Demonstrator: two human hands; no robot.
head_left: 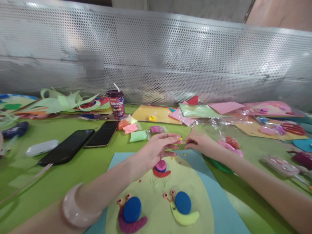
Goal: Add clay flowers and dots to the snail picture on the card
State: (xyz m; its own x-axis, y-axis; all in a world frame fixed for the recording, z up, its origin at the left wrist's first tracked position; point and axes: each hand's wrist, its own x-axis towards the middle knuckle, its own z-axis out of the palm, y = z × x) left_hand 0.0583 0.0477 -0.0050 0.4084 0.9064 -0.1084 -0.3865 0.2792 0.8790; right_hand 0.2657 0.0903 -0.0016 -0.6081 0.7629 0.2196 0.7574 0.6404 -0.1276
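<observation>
In the middle of the frame the left hand is pinching a bit of yellow clay between thumb and fingertips, the other fingers lying loosely extended. The right hand is meeting it from the right with its fingertips drawn narrow at the same spot. Whether they are actually touching the bit is too small to tell. Both hands are hovering just above the far edge of the pale green circle. This is probably so that so small a piece can be handled at the fingertips without either wrist pressing on the figures below. The circle is lying on a blue sheet on the green table. It is carrying a purple snail at lower centre, a yellow snail just right of it, and a pink-and-red piece under the left palm. A pale bracelet is sitting on the left wrist at lower left. Clay packets are lying just beyond the hands, seemingly for easy reach. Two phones and a dark cup are resting to the left of them, well apart from the clay figures.
</observation>
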